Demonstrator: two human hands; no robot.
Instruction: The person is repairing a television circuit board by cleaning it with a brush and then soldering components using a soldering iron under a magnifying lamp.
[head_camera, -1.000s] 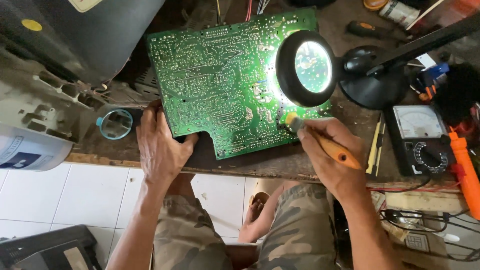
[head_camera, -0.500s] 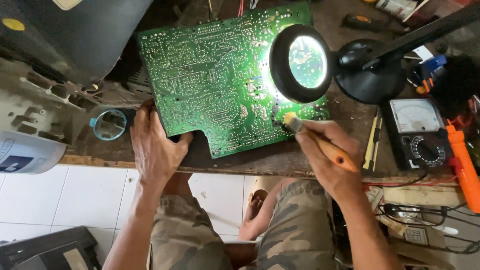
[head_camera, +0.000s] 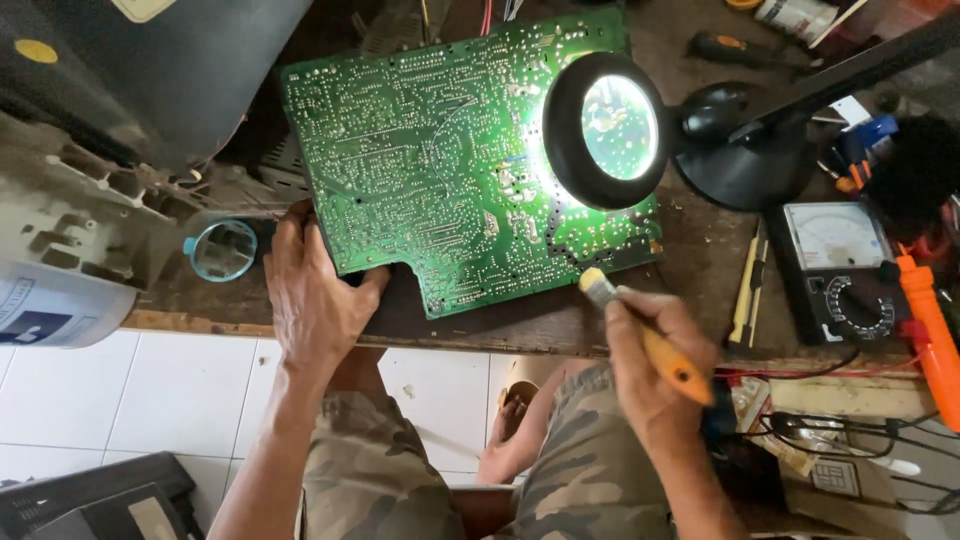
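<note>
Gripping an orange-handled brush (head_camera: 655, 340), the right hand (head_camera: 650, 365) sets its pale bristles just off the lower edge of a large green printed circuit board (head_camera: 440, 170) on a worn wooden bench (head_camera: 690, 270); the left hand (head_camera: 315, 295) clamps the board's near corner beneath a round lit magnifier lamp (head_camera: 605, 130), beside a black analogue multimeter (head_camera: 840, 270).

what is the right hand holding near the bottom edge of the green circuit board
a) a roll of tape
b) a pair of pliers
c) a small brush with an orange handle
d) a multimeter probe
c: the right hand is closed around a small brush with an orange handle, its bristle tip just off the lower edge of the green circuit board, below the lit magnifier lamp.
</note>
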